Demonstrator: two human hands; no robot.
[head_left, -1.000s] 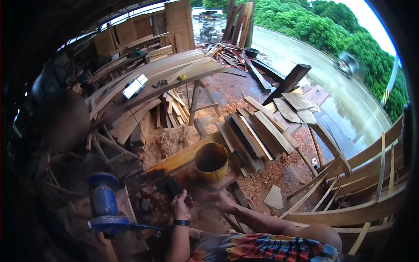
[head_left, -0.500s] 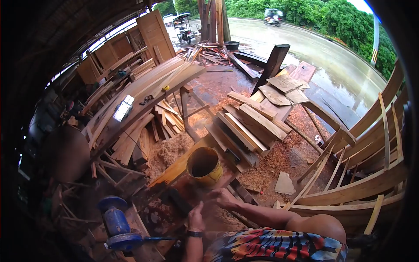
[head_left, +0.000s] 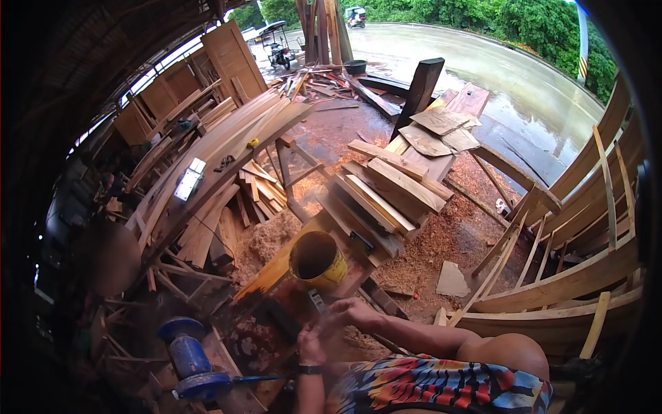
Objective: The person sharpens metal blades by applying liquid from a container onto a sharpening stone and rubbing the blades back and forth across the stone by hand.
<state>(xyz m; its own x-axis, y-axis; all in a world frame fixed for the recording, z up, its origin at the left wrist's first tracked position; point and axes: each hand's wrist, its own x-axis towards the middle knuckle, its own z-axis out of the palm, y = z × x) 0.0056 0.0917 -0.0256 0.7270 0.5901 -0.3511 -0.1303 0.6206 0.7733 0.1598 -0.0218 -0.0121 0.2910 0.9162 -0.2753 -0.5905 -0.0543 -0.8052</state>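
My patterned red, blue and orange cloth shirt (head_left: 441,383) lay nearest. My left forearm stood upright below a dark wristband (head_left: 310,370), the left hand (head_left: 312,345) half curled. My right arm stretched in from the side, nearly level, the right hand (head_left: 358,312) loosely bent, its fingers close to the left's. A small, flat, grey, metal-looking piece (head_left: 316,300) stuck up just beyond my fingertips, in front of the bucket; blur hid which hand gripped it, or how far either was closed.

To my left sat a blue, scuffed metal machine (head_left: 193,360) with a cylindrical body and disc-like ends. A dark rectangular block (head_left: 281,317) lay just past my left hand. Beyond stood a round, stained yellow bucket (head_left: 334,269), dark inside.

Further out, straight-edged wooden planks (head_left: 407,185) were stacked beside crumbly, pale shavings (head_left: 270,243). Past those, long boards covered a worktop (head_left: 234,148), a bright white rectangular device (head_left: 189,179) on it. Farthest off, a wet grey road (head_left: 483,52) curved beneath leafy green bushes (head_left: 538,27).
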